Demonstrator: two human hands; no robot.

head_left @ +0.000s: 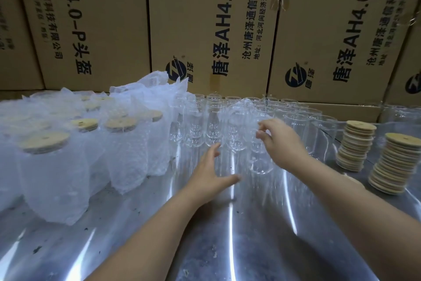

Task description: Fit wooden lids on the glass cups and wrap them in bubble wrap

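Both forearms stretch out over the shiny steel desk (136,235). The right hand (281,141) bends at the wrist, fingers curled, pinching the rim of a clear glass cup (260,164) at the front of the cluster of bare glasses (214,121). The left hand (210,172) hovers before the cluster, fingers straight, spread and holding nothing. Left of the cluster stand bubble-wrapped cups (57,166) with round lids; right of it stand stacked wooden lids (355,144).

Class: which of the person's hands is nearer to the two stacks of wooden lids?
Right. The right hand, pinching a glass cup, is just left of the lid stacks; the left hand hovers open, farther left.
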